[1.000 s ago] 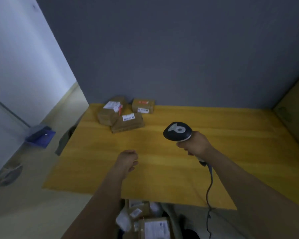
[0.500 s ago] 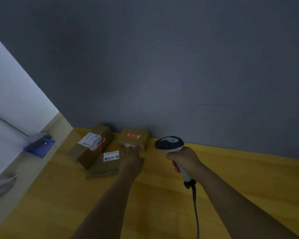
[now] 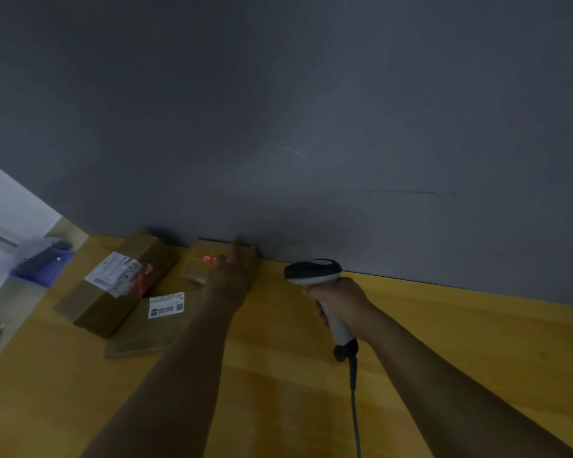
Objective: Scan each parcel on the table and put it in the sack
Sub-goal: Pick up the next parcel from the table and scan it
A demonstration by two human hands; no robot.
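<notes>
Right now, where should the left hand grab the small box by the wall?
By its left and right sides, from above. The small box lies flat, backed up to the wall, leaving no room behind; the left hand is over its top.

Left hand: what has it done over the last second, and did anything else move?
The left hand reached forward to the small parcel by the wall and now lies over it, fingers straight, no grip yet. The right hand followed forward, gripping the scanner throughout. The long parcel and the flat parcel stayed put.
</notes>
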